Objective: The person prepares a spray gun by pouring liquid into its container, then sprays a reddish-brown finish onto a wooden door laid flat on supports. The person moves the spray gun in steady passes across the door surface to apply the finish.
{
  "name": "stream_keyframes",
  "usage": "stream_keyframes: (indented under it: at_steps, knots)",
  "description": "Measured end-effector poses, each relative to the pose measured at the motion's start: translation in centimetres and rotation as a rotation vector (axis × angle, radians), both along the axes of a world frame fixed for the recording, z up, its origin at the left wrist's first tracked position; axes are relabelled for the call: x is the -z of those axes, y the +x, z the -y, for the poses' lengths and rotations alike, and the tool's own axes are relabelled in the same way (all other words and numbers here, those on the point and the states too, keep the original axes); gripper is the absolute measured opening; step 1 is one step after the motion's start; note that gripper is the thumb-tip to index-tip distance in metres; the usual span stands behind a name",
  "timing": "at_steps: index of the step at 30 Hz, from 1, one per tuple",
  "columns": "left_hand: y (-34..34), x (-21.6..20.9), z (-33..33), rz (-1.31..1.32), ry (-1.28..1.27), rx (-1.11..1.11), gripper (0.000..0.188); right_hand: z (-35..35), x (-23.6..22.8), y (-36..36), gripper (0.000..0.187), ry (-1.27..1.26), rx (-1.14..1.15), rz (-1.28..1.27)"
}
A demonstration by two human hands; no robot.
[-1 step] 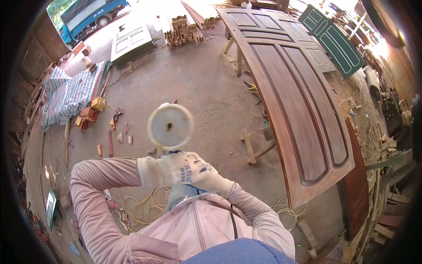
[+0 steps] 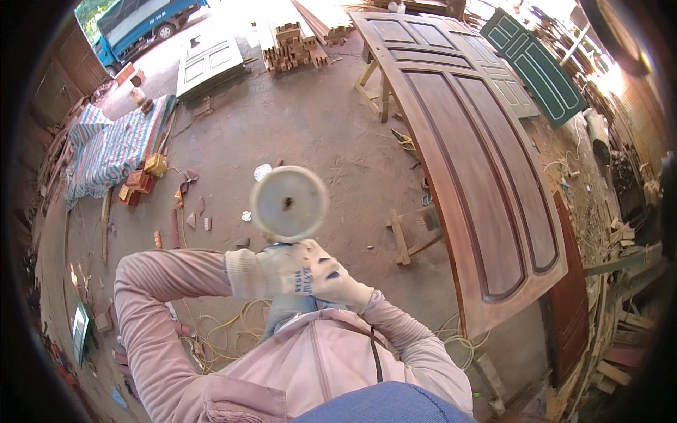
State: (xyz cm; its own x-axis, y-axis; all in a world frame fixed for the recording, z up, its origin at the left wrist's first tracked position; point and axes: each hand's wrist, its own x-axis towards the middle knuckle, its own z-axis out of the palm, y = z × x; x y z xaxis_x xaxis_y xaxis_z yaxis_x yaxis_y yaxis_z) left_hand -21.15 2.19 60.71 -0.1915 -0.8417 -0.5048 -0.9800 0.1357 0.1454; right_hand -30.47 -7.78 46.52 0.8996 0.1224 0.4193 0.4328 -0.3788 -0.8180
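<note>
A round, whitish cup top [image 2: 290, 204] with a dark spot at its centre rises in front of my chest. It looks like the cup of a spray gun, whose body is hidden below it and behind my gloves. My left hand [image 2: 271, 273], in a white knitted glove with blue print, is closed just under the cup. Against it, overlapping, is my gloved right hand [image 2: 340, 283], its fingers curled in. The hands hide much of each other and of what they grip. To the right, a large brown panelled door [image 2: 462, 169] lies raised on wooden trestles.
Yellow hose [image 2: 222, 331] coils on the floor by my legs. A wooden trestle [image 2: 398, 237] stands under the door's left edge. Beyond are a green door [image 2: 532, 67], stacked lumber [image 2: 295, 51], a striped tarp [image 2: 120, 151] and a blue truck [image 2: 144, 25]. Offcuts [image 2: 627, 324] lie far right.
The cup top has shifted slightly to the right, uncovering small white items on the floor to its left. My hands stay together, with a small shift.
</note>
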Motion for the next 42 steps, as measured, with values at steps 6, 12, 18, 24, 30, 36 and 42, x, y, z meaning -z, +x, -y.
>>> stream_keyframes:
  at_steps: [6, 12, 18, 24, 30, 36, 42]
  knots:
    - [15.3, 4.4, 5.6, 0.159, -0.808, 0.483, 0.018, 4.8, 5.3, 13.9, 0.047, 0.164, 0.275, -0.305]
    - [31.4, 4.6, 10.3, -0.026, -0.961, 0.389, 0.04, 12.2, -0.5, 25.6, 0.047, 1.125, 0.415, -0.414]
    - [43.5, 6.1, 17.5, -0.401, -1.312, 0.324, 0.038, 19.0, -0.4, 34.9, 0.048, 1.575, 0.504, -0.365]
    - [59.5, 6.9, 28.7, -0.374, -1.266, 0.029, 0.045, 27.4, 2.9, 46.7, 0.037, 0.642, 0.971, -0.195]
    - [80.7, 24.9, 30.3, -0.211, -0.621, -0.75, 0.04, 38.6, 2.9, 60.8, 0.041, 0.486, 1.202, -0.083]
    - [93.8, 39.6, 12.6, -0.204, 0.221, -1.114, 0.042, 48.1, -3.1, 75.4, 0.048, 0.599, 1.362, 0.013]
    - [104.9, 40.3, 10.8, -0.464, 0.705, -1.389, 0.043, 54.3, -1.6, 86.3, 0.055, 0.535, 1.51, 0.023]
